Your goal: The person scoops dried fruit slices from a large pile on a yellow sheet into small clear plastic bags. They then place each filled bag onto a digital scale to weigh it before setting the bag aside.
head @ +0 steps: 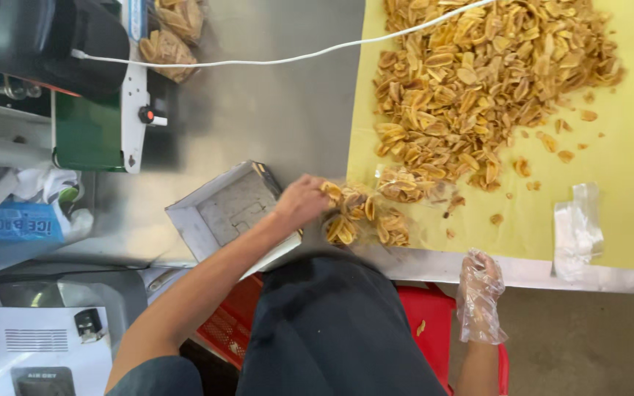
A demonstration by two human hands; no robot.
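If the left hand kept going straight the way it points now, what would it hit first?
The left hand points right, already gripping a clear bag of banana chips. Beyond that, it would likely reach the chip pile on the yellow sheet, though depth is unclear.

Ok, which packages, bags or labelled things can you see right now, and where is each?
Clear bag of chips: table's front edge, under the left hand.
Filled chip bags: top left, beside the green and white machine.
Blue printed bag: far left, crumpled.
Empty clear bags: right, on the yellow sheet.
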